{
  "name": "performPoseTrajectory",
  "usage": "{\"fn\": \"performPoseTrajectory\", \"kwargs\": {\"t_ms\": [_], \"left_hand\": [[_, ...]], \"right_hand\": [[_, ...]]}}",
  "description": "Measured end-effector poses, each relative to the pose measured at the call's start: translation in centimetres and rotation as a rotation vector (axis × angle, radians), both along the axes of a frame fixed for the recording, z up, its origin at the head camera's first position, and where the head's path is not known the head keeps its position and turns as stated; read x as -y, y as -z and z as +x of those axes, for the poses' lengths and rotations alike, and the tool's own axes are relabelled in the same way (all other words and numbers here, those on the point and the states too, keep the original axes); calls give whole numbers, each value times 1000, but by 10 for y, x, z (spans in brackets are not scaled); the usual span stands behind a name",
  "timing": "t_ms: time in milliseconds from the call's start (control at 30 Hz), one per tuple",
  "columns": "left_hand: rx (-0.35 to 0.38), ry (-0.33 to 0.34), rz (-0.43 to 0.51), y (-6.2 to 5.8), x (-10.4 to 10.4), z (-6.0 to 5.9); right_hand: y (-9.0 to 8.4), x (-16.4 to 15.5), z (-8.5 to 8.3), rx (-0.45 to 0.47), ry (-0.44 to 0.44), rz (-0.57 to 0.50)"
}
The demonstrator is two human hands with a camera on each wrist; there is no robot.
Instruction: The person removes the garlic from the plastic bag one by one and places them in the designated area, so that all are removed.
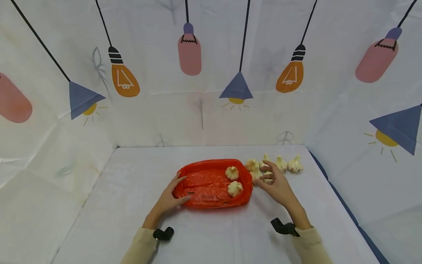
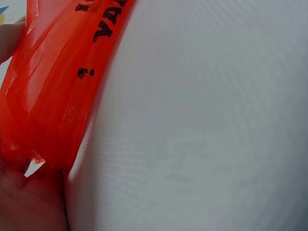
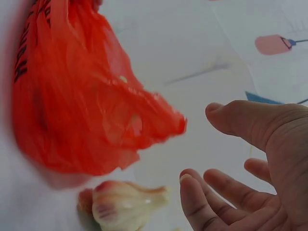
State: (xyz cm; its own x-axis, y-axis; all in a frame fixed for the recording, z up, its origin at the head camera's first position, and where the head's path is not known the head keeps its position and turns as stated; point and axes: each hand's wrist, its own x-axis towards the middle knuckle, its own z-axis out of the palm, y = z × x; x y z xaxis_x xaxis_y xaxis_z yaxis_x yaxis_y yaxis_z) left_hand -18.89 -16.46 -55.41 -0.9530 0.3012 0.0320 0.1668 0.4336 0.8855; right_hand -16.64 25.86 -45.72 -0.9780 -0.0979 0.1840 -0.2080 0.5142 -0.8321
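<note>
Two garlic bulbs (image 1: 233,180) show inside my red bag (image 1: 204,185) only from the head view; my left hand (image 1: 169,198) pinches its crinkled rim, my right hand (image 1: 276,185) spread, empty.

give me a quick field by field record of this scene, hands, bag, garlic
left hand: left hand rests on the left end of the red plastic bag, thumb and fingers around its edge
right hand: right hand open, fingers spread, over the loose garlic, holding nothing
bag: lies flat on the white table, black print on it
garlic on bag: two bulbs at its right end
loose garlic: cluster of bulbs on the table right of the bag
</note>
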Motion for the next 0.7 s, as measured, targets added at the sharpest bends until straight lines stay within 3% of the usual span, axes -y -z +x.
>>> {"fn": "performPoseTrajectory", "kwargs": {"t_ms": [400,700], "left_hand": [[-3,-1,30,3,-1,1],[-3,1,23,1,-1,1]], "right_hand": [[-8,26,-2,-5,-107,-70],[-8,43,-4,41,-175,-38]]}}
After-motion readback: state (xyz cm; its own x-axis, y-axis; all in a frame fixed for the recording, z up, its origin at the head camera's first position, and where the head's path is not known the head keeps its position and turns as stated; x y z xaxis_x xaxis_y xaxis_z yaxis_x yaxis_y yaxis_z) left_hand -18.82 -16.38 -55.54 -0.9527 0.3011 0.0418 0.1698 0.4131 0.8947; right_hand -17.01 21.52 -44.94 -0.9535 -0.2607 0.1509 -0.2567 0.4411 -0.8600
